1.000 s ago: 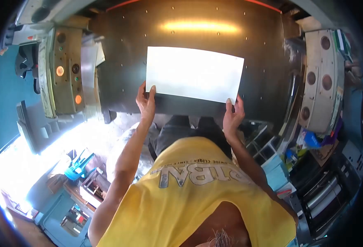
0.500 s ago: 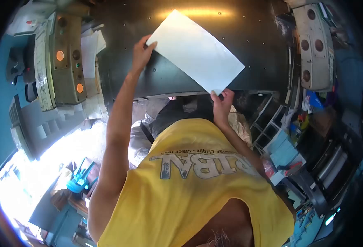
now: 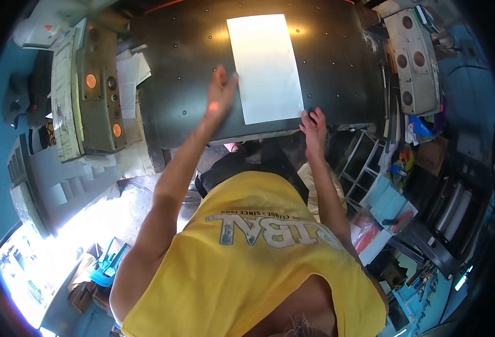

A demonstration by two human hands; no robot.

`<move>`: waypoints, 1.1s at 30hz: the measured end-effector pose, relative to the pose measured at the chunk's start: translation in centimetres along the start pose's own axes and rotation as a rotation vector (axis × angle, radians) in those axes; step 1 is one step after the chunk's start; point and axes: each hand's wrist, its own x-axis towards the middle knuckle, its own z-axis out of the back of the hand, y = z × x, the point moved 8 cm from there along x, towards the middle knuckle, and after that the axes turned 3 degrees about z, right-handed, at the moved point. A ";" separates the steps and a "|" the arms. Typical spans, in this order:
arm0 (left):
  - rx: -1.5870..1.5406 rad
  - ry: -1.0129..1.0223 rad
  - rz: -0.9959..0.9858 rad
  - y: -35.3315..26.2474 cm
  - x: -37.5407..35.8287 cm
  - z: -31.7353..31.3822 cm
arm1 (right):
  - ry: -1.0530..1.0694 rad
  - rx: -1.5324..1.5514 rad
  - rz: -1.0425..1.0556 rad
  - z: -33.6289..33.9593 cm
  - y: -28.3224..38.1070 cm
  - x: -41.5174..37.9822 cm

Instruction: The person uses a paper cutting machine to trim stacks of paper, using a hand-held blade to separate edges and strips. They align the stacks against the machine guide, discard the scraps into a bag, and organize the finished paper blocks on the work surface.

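Observation:
A white rectangular stack or sheet of paper (image 3: 265, 70) lies on the dark metal table (image 3: 169, 106), its long sides running away from me and tilted slightly. Just left of the paper's long edge is my left hand (image 3: 220, 92), somewhat blurred, thumb and fingers apart and holding nothing. An orange spot of light falls on that wrist. By the near right corner of the paper is my right hand (image 3: 313, 126), fingers loosely bent and apart; whether a fingertip touches the corner is hard to tell.
Control boxes with round buttons stand left (image 3: 98, 84) and right (image 3: 413, 62) of the table, the left one with lit orange buttons. Small holes dot the tabletop. A metal rack (image 3: 362, 163) stands at lower right, near a cluttered bench. Papers (image 3: 128, 84) lie beside the left box.
The paper has turned from a diagonal to nearly straight and now lies on the table. Both hands have let go of it; my left hand has moved right and down.

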 end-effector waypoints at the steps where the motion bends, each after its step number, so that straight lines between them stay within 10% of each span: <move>1: -0.032 0.043 0.005 2.1 -1.7 -0.9 | 0.085 -0.017 -0.012 -0.7 0.1 0.6; 14: 0.208 0.091 0.014 -1.2 -6.3 -2.6 | 0.333 -0.255 0.268 -5.8 2.4 3.2; 33: 0.239 0.031 -0.492 -8.7 12.6 -2.5 | 0.498 -0.035 0.109 -20.8 10.5 21.4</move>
